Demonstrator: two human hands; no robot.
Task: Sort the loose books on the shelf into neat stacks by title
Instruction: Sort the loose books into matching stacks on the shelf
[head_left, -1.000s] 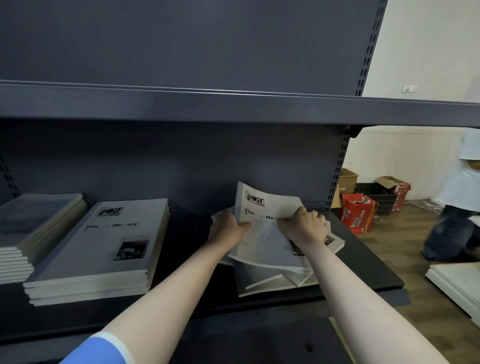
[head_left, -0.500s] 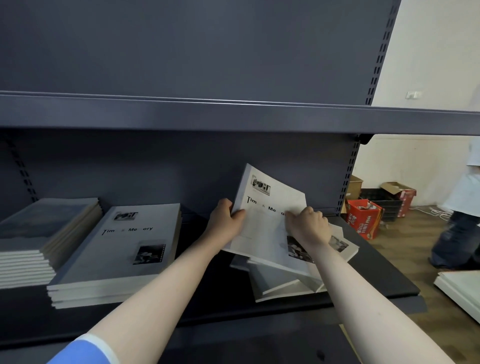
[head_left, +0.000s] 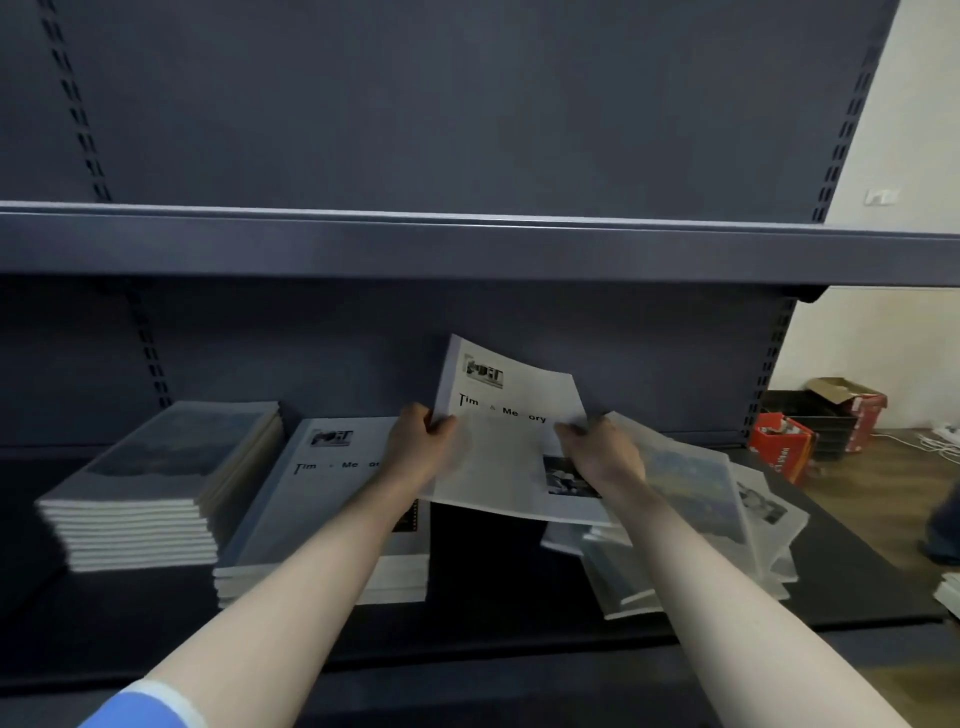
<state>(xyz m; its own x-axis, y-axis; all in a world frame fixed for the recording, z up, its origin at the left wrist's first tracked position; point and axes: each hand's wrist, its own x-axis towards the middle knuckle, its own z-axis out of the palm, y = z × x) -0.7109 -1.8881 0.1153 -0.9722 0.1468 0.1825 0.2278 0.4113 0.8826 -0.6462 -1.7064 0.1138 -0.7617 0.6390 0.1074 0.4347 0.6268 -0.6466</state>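
Both hands held one book (head_left: 511, 441) clear of the shelf (head_left: 493, 634), tilted with its far edge up. The left hand (head_left: 418, 449) gripped its left edge, thumb on the cover; the right hand (head_left: 602, 454) pinched its right edge. The book hung between the loose pile (head_left: 691, 525) on the right and the matching stack (head_left: 322, 499) just to the left.

The step in hand appeared to be the transfer to the matching stack. To do it well, the book should be levelled before it is lowered, because the thin cover was curling at its top right corner. Its edges should be squared with the stack below before it is let go. The loose pile lay fanned and overhung the shelf front, so any brush against it could spill it.

The held cover read "Tim & Me ory", with the middle letters washed out. The top of the matching stack showed "Tim Me o", partly hidden by the left arm. The left stack (head_left: 156, 483) bore a dark picture cover, with no legible title. Lettering on a red box (head_left: 782, 441) on the floor was too small to read.
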